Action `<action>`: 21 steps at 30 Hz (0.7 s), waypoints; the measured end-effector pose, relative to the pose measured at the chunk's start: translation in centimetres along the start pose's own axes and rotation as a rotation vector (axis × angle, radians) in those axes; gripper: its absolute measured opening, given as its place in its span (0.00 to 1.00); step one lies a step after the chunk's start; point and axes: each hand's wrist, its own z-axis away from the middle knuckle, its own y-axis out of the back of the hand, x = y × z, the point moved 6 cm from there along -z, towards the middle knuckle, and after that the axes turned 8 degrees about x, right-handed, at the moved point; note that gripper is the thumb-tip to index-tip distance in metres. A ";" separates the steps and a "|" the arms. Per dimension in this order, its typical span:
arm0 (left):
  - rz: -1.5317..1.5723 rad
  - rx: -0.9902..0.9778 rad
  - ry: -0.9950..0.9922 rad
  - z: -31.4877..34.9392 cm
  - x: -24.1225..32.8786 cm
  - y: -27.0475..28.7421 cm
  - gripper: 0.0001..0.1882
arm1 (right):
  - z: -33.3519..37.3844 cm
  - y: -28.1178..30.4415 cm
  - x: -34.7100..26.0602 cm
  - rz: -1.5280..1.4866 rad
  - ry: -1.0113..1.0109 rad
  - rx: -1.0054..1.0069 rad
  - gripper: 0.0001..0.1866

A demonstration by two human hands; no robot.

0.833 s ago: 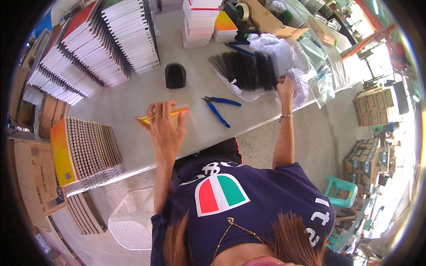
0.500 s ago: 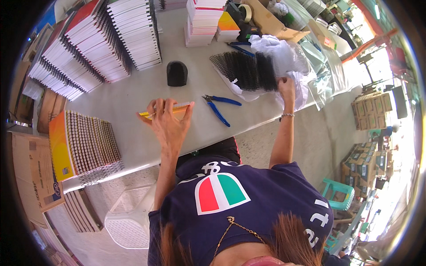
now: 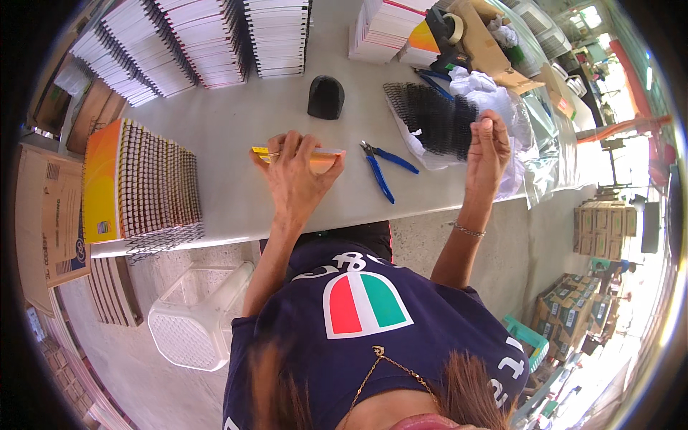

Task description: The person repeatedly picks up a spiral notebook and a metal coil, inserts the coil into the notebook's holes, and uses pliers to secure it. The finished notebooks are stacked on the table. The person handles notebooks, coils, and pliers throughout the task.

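Here, left hand [image 3: 297, 175] around yellow-orange booklet [image 3: 324, 158], right hand [image 3: 489, 147] pinched near black coils [image 3: 430, 118], white-lettered shirt [image 3: 438, 326] below.

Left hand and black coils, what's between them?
Blue pliers lie between the left hand and the black coils, in the head view.

The left hand [image 3: 295, 173] hides much of a yellow-edged booklet [image 3: 325, 153]; the top edge crops the notebook stacks [image 3: 276, 39].

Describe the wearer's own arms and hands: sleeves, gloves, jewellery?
Short navy sleeves, forearms bare below. Left hand ungloved, with what looks like a ring on one finger. Right hand ungloved; metallic-looking chain bracelet at its wrist.
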 end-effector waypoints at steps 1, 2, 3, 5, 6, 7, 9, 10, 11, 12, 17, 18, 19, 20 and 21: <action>0.011 0.003 -0.001 -0.1 0.0 0.1 0.18 | 0.3 -1.2 0.3 0.025 0.039 -0.082 0.08; 0.020 0.005 -0.005 -0.1 0.0 0.1 0.17 | 0.9 -2.5 0.2 0.132 0.111 -0.130 0.08; 0.022 0.002 -0.010 -0.1 0.0 0.0 0.17 | 1.5 -4.2 -0.1 0.238 0.183 -0.177 0.07; 0.020 0.002 -0.017 -0.2 0.0 -0.1 0.16 | 2.9 -7.5 -0.8 0.420 0.323 -0.265 0.05; 0.029 0.008 -0.018 -0.2 0.0 -0.1 0.16 | 3.5 -8.2 -0.3 0.465 0.305 -0.302 0.06; 0.041 0.010 -0.020 -0.2 0.1 0.0 0.15 | 4.2 -8.7 0.1 0.514 0.286 -0.335 0.06; 0.058 0.013 -0.022 -0.3 0.1 0.1 0.15 | 5.5 -10.1 1.2 0.631 0.254 -0.484 0.07; 0.062 0.014 -0.023 -0.3 0.1 0.0 0.16 | 6.2 -10.8 1.8 0.698 0.242 -0.600 0.08; 0.067 0.015 -0.023 -0.3 0.1 0.0 0.16 | 7.0 -11.4 2.5 0.765 0.228 -0.717 0.09; 0.074 -0.001 -0.014 -0.3 0.0 0.0 0.16 | 7.5 -11.4 3.3 0.783 0.184 -0.738 0.10; 0.093 -0.013 -0.041 -0.4 -0.2 -0.1 0.15 | 8.9 -11.3 5.3 0.803 0.087 -0.765 0.11; 0.099 -0.020 -0.043 -0.4 -0.2 0.0 0.15 | 9.0 -11.2 5.5 0.797 0.084 -0.761 0.11; 0.103 -0.027 -0.046 -0.5 -0.2 0.1 0.15 | 9.1 -11.2 5.7 0.791 0.091 -0.779 0.11; 0.108 -0.034 -0.050 -0.6 -0.2 0.2 0.15 | 9.3 -11.3 5.8 0.784 0.099 -0.796 0.11; 0.104 -0.035 -0.058 -0.5 -0.2 0.2 0.14 | 9.4 -11.4 5.9 0.778 0.106 -0.814 0.10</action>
